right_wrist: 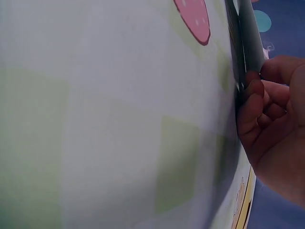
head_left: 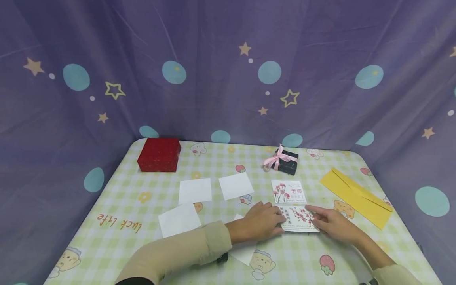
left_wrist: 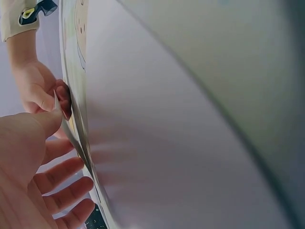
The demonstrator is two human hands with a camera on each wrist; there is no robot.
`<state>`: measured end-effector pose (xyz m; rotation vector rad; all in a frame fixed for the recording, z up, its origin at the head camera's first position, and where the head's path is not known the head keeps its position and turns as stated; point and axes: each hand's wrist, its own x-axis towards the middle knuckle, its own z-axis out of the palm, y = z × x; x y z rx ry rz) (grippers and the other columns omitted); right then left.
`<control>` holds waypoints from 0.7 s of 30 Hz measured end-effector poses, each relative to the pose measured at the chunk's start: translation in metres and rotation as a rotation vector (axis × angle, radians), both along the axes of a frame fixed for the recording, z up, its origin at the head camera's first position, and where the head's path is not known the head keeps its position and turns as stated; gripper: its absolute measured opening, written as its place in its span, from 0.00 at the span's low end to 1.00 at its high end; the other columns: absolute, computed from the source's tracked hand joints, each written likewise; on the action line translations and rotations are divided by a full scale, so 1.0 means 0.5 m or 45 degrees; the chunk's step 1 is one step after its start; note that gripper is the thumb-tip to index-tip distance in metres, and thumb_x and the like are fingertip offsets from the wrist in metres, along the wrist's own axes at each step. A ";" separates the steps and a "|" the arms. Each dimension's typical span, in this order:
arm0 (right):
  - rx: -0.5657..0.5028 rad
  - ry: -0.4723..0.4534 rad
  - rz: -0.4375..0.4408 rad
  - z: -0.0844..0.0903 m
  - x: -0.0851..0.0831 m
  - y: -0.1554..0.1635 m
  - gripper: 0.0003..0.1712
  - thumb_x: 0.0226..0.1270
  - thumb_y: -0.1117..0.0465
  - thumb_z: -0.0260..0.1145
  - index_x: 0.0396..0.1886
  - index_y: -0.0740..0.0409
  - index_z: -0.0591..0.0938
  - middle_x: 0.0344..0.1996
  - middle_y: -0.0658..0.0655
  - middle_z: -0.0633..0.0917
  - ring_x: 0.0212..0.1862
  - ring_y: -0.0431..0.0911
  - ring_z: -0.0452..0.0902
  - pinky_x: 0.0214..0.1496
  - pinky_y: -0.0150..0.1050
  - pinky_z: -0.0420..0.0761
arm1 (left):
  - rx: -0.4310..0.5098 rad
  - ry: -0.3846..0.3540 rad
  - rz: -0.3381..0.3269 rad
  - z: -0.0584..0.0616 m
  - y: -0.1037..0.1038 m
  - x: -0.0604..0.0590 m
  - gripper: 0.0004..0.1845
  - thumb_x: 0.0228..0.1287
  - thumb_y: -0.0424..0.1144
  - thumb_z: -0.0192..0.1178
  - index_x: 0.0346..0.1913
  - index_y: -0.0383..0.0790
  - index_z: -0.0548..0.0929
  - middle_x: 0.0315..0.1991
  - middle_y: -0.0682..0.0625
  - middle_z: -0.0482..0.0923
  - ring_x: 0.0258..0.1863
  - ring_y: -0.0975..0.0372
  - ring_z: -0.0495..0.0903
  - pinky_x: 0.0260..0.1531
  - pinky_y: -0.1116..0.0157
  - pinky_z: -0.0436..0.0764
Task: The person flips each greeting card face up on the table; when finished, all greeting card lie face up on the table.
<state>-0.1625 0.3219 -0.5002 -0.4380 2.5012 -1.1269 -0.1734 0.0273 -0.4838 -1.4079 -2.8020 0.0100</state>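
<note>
A white greeting card with red blossom branches (head_left: pixel 297 218) lies at the right of the table, between both hands. My left hand (head_left: pixel 263 221) holds its left edge; the left wrist view shows the thumb at the slightly lifted edge and the other fingers spread. At the opposite edge, my right hand (head_left: pixel 333 223) pinches the card between thumb and fingers, also seen in the right wrist view, where the right hand (right_wrist: pixel 274 109) is near the tabletop. Just beyond lies a second card with pink carnations (head_left: pixel 289 192). Part of a white sheet (head_left: pixel 246 253) shows beneath the left forearm.
A yellow envelope (head_left: pixel 357 198) lies on the right. At the back stand a black box with a pink ribbon (head_left: pixel 290 162) and a red box (head_left: pixel 159 155). Several white square sheets, such as one (head_left: pixel 195 191) and another (head_left: pixel 236 186), lie left of the cards.
</note>
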 end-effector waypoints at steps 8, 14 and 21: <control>0.034 0.050 0.011 0.005 -0.004 0.000 0.29 0.75 0.59 0.62 0.71 0.66 0.73 0.24 0.46 0.79 0.19 0.31 0.64 0.21 0.30 0.70 | -0.047 -0.010 0.024 0.000 0.007 0.001 0.22 0.71 0.64 0.55 0.63 0.65 0.81 0.60 0.62 0.82 0.55 0.66 0.79 0.50 0.66 0.77; 0.029 0.069 0.049 0.007 -0.007 0.000 0.29 0.74 0.59 0.64 0.70 0.67 0.73 0.24 0.46 0.79 0.19 0.30 0.63 0.21 0.30 0.68 | -0.084 -0.049 0.043 0.003 0.008 0.004 0.21 0.71 0.65 0.55 0.62 0.66 0.81 0.61 0.62 0.80 0.56 0.66 0.78 0.51 0.66 0.77; 0.150 0.148 -0.008 0.007 -0.006 -0.003 0.28 0.69 0.59 0.69 0.67 0.60 0.79 0.22 0.44 0.79 0.18 0.31 0.62 0.21 0.29 0.68 | -0.114 -0.043 0.031 -0.004 0.009 0.003 0.22 0.71 0.64 0.54 0.62 0.66 0.81 0.62 0.61 0.78 0.57 0.66 0.76 0.52 0.67 0.76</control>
